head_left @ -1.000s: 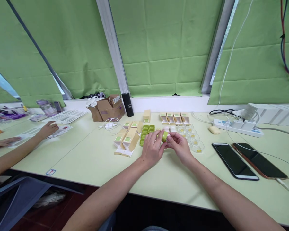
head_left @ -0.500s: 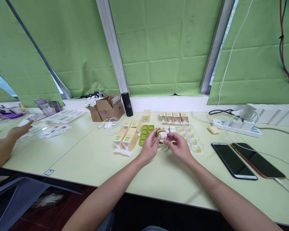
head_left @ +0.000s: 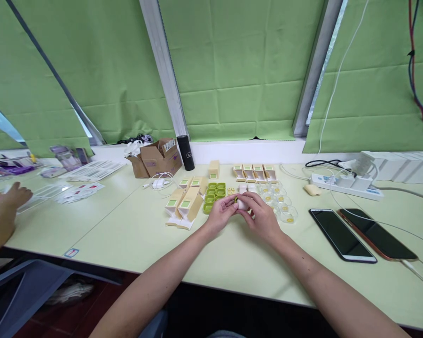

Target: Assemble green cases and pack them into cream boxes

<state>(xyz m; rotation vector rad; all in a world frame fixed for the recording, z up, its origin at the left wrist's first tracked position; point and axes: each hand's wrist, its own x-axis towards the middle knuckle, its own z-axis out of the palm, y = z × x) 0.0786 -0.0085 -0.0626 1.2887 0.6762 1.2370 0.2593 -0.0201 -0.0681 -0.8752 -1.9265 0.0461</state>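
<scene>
Between my two hands is a small white rounded case with a green shell on its left end. My left hand (head_left: 219, 215) pinches the green shell (head_left: 236, 199), and my right hand (head_left: 264, 217) closes over the white case (head_left: 242, 205). Fingers cover much of both pieces. Just beyond my left hand, several green shells (head_left: 209, 198) stand in rows. Small yellow pieces (head_left: 231, 191) and further white cases (head_left: 242, 188) lie behind my hands. Several clear shells with yellow spots (head_left: 288, 215) are grouped right of my right hand.
Open cream boxes (head_left: 191, 205) stand left of the shells, with more cream boxes (head_left: 254, 173) at the back. A black bottle (head_left: 186, 152) is beside a cardboard carton (head_left: 162, 159). Two phones (head_left: 341, 234) and a power strip (head_left: 348, 187) lie right. Another person's hand (head_left: 16, 196) is far left.
My right hand has closed in over the white case, and both hands sit slightly lower. The yellow pieces behind are now uncovered. The other person's hand has moved left.
</scene>
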